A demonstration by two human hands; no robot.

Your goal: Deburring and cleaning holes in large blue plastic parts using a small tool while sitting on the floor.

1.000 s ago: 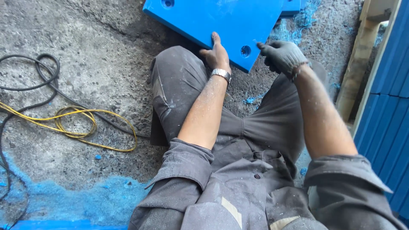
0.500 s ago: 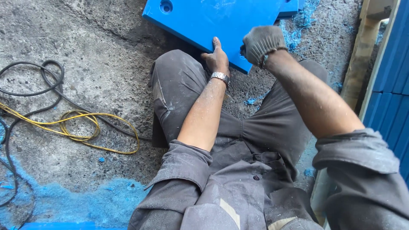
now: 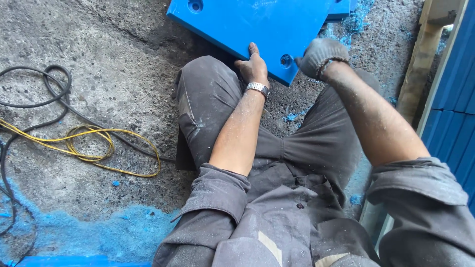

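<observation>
— Blue flat plastic slab (image 3: 257, 24) with round holes, who has it?
— The bare left hand (image 3: 254, 66) lies flat on its near edge, fingers open, maybe to keep it from sliding. The gloved right hand (image 3: 320, 55) is curled shut at the corner by a hole; I cannot tell if it grips.
— Where is it?
— On the rough grey concrete floor (image 3: 99, 49), just past the knees. A yellow cord (image 3: 89, 148) and black cable (image 3: 39, 99) lie to the left, well apart.

The person wears a grey work shirt (image 3: 277, 222) with sleeves rolled above the elbows, pale dust and a light strip across its front, and a dark button. Dusty grey trousers (image 3: 208, 104) match it. The left hand (image 3: 253, 66) is bare, a metal wristwatch (image 3: 258, 88) at its wrist. The right hand (image 3: 322, 55) wears a grey knitted glove.
</observation>
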